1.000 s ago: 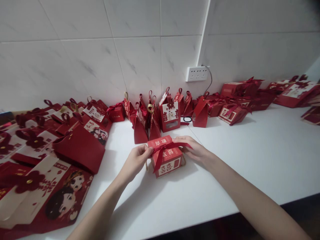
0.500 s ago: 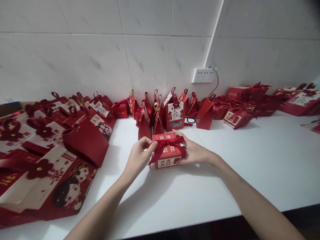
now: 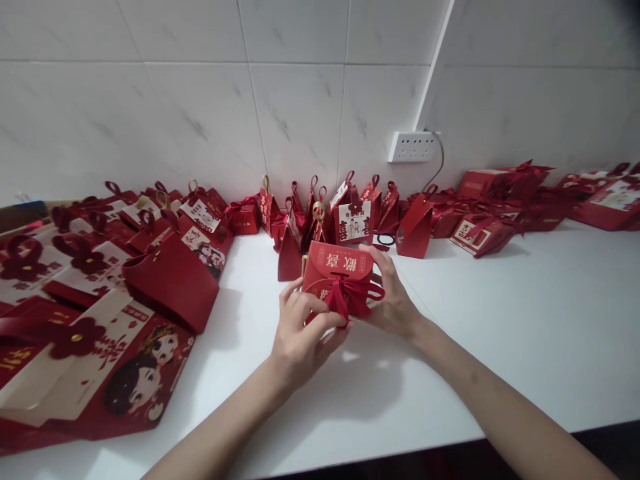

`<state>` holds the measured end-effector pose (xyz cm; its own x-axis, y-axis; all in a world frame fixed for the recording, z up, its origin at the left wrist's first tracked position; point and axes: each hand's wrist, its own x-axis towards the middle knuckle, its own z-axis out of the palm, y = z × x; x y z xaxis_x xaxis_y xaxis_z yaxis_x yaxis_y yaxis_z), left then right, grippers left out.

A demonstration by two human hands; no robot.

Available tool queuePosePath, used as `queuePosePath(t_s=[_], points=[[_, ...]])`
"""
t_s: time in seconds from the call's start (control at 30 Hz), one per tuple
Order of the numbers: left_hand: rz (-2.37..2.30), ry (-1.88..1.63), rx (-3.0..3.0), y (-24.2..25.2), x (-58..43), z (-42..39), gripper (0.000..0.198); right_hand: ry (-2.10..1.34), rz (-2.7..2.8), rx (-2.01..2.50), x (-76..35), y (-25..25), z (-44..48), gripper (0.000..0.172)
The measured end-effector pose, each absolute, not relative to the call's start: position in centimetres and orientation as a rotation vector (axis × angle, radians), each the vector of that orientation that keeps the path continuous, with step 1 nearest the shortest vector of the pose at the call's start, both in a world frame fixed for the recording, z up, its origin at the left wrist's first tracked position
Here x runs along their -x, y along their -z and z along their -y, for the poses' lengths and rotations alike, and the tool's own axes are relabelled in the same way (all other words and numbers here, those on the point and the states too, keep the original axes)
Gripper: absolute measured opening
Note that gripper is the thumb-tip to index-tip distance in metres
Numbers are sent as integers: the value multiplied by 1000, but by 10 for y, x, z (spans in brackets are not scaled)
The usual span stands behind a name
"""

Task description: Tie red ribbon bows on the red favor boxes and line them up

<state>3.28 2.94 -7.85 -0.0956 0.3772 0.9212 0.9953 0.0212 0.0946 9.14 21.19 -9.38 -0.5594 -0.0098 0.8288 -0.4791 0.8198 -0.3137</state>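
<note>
At frame centre, the left hand (image 3: 306, 333) and right hand (image 3: 395, 300), fingers part-curled, grip a closed red box (image 3: 331, 257), its ribbon (image 3: 351, 293) seemingly tied, though whether it needs straightening is unclear.

1. Left hand (image 3: 306, 333) hides part of the ribboned box (image 3: 336, 261), at its 6 o'clock!
2. Big gift bag (image 3: 113, 373), 8 o'clock, cut by the left edge!
3. Red package (image 3: 613, 205), 3 o'clock, clipped at right!
</note>
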Motion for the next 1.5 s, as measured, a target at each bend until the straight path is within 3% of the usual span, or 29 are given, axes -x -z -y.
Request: queuePosePath(t_s=[0.83,1.1,1.23,1.37,1.5], points=[[1525,1124,1436,78,-35,-28,11,-631,2073,-357,-94,90,-210,95],[1496,1422,1412,74,-24,-26,11,-643,2054,-390,-92,91,-216,97],[1775,1844,1063,71,-17,-25,18,-696,2066,-384,-93,92,-215,95],[2045,2266,622,76,-2,-27,23,-1198,1974,-179,-97,88,-210,92],[2112,2391,499,85,9,-31,25,-2170,1552,82,-98,75,-209,59]])
